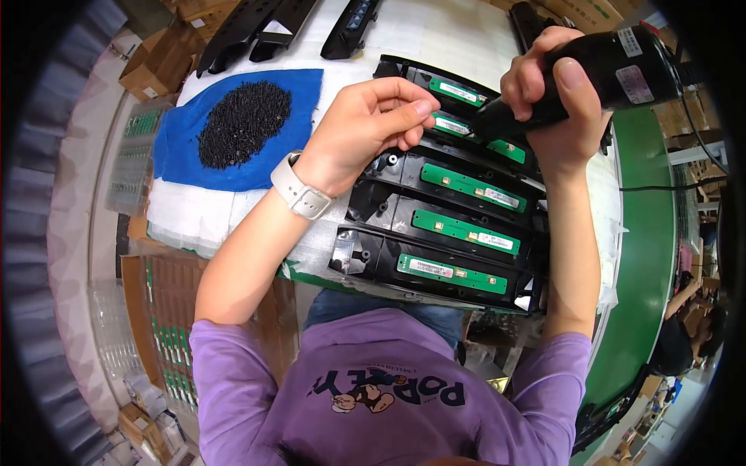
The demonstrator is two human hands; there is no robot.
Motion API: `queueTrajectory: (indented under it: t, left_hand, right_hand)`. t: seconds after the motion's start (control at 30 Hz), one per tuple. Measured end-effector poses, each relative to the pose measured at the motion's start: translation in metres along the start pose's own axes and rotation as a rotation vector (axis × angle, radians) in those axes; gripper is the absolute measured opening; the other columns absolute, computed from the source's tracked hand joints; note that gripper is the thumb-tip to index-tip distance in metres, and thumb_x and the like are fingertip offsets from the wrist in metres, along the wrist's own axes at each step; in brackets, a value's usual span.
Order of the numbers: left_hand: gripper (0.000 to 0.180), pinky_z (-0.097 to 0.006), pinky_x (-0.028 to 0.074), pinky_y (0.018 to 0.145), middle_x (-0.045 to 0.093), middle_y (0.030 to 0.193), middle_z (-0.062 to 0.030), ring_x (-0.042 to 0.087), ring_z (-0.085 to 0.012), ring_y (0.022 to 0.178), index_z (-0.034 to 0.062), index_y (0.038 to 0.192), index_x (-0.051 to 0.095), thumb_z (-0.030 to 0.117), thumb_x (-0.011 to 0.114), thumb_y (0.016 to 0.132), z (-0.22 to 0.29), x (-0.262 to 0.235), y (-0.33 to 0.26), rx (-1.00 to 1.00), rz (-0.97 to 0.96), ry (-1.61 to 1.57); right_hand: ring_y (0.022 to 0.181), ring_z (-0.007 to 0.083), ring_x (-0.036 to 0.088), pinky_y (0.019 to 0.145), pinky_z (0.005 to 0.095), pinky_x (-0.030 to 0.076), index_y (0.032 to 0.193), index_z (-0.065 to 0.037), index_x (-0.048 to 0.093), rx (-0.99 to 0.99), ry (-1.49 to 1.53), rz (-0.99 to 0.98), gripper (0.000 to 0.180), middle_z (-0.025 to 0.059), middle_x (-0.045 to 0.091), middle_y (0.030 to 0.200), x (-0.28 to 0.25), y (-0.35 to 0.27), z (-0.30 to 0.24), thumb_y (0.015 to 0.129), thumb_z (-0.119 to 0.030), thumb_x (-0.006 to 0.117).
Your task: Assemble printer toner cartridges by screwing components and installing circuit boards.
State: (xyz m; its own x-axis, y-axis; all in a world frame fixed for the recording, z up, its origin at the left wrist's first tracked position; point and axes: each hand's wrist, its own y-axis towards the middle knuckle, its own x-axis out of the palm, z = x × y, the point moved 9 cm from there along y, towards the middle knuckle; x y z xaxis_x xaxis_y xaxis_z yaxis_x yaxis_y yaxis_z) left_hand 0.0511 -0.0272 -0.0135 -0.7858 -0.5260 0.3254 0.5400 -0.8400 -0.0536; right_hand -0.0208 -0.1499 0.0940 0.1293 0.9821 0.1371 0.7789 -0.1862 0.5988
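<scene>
My left hand (pixel 371 124) hovers over the stack of black plastic housings (pixel 435 225), fingertips pinched together near thumb as if on a small screw, which I cannot make out. A white watch (pixel 299 193) is on that wrist. My right hand (pixel 556 93) grips a black electric screwdriver (pixel 614 66), its tip pointing down-left at the upper housings. Each housing carries a narrow green circuit board (pixel 447 272). A pile of small black screws (pixel 243 123) lies on a blue cloth (pixel 186 147) to the left of my left hand.
More black housings (pixel 256 27) lie at the far edge of the white table. Cardboard boxes (pixel 151 66) stand at the upper left, trays of green boards (pixel 167 342) at the lower left. A green conveyor (pixel 649 256) runs along the right, with another person (pixel 688 334) beside it.
</scene>
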Motion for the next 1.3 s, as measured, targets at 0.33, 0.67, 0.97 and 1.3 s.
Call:
queueTrajectory:
  t: [0.33, 0.67, 0.97, 1.3]
  left_hand:
    - [0.026, -0.015, 0.042, 0.059, 0.060, 0.084, -0.0013, 0.050, -0.0024, 0.066, -0.0023, 0.105, 0.060, 0.019, 0.050, 0.095, 0.000, 0.005, 0.002, 0.075, -0.056, 0.045]
    - [0.030, -0.019, 0.033, 0.051, 0.055, 0.073, -0.0022, 0.040, -0.0053, 0.053, 0.0036, 0.085, 0.053, 0.027, 0.041, 0.098, -0.006, 0.005, 0.005, -0.026, -0.039, -0.039]
    - [0.016, -0.017, 0.030, 0.049, 0.057, 0.075, -0.0006, 0.040, -0.0033, 0.055, 0.0000, 0.094, 0.060, 0.016, 0.056, 0.091, -0.004, 0.006, 0.000, -0.034, 0.024, 0.160]
    - [0.014, -0.017, 0.036, 0.051, 0.067, 0.083, -0.0102, 0.044, -0.0045, 0.055, -0.0029, 0.096, 0.066, 0.006, 0.062, 0.086, -0.002, 0.024, -0.006, 0.002, -0.068, 0.268]
  right_hand:
    - [0.046, 0.0145, 0.041, 0.049, 0.0276, 0.036, 0.094, -0.002, 0.051, 0.003, -0.066, -0.013, 0.023, 0.0052, 0.045, 0.058, 0.007, 0.005, 0.006, 0.083, -0.022, 0.054]
    - [0.042, 0.0133, 0.042, 0.042, 0.0252, 0.035, 0.085, 0.001, 0.049, 0.041, -0.078, -0.003, 0.019, 0.0047, 0.046, 0.056, 0.012, 0.008, 0.006, 0.083, -0.017, 0.054]
    - [0.051, 0.0074, 0.053, 0.047, 0.0232, 0.042, 0.075, 0.000, 0.059, -0.019, -0.032, 0.052, 0.020, 0.0023, 0.057, 0.059, -0.001, 0.004, -0.012, 0.072, -0.014, 0.073]
    - [0.040, 0.0162, 0.045, 0.044, 0.0301, 0.037, 0.097, -0.004, 0.051, -0.096, 0.304, 0.114, 0.033, 0.0062, 0.049, 0.057, -0.007, 0.002, -0.053, 0.088, -0.036, 0.048]
